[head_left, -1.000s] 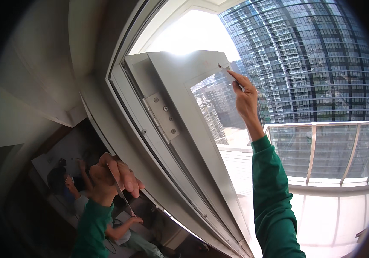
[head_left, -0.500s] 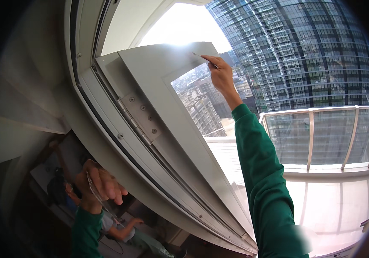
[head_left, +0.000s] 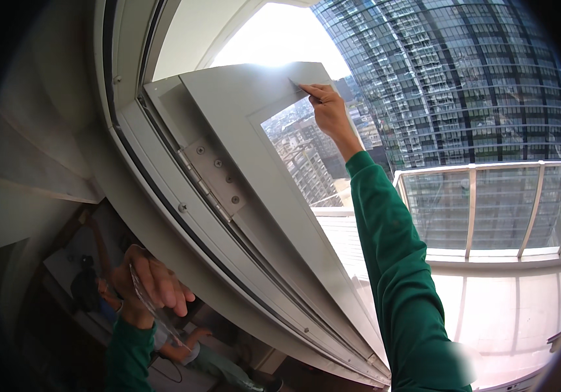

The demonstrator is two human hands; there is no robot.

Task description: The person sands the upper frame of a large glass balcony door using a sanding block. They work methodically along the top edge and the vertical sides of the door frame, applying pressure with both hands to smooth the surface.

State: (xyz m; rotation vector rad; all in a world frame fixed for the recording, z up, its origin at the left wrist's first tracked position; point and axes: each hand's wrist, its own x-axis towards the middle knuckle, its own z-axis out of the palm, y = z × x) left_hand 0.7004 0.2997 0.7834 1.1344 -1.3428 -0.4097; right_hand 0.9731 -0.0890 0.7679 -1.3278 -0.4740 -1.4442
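Note:
High up, my right hand (head_left: 330, 112) reaches out at the end of a green sleeve, its fingers closed on a small, thin, pointed blade-like tool (head_left: 295, 85). The tool's tip is at the upper part of a pale grey open door (head_left: 241, 98), just above the corner of its glazed opening; whether it touches cannot be told. Low on the left, in shade, my left hand (head_left: 156, 281) has its fingers curled round a thin clear sheet (head_left: 156, 315), whose edge catches light. Its exact kind does not show.
A metal hinge (head_left: 214, 178) with several screws joins the door to its frame (head_left: 182, 208). Beyond lie a balcony with a white railing (head_left: 471, 209) and a tall glass tower (head_left: 463, 85). Below the frame, on the left, another person (head_left: 186, 349) is in the dark room.
My right hand has shifted slightly left, and the tool now slants more steeply near the door face. My left hand stays almost where it was, with the clear sheet.

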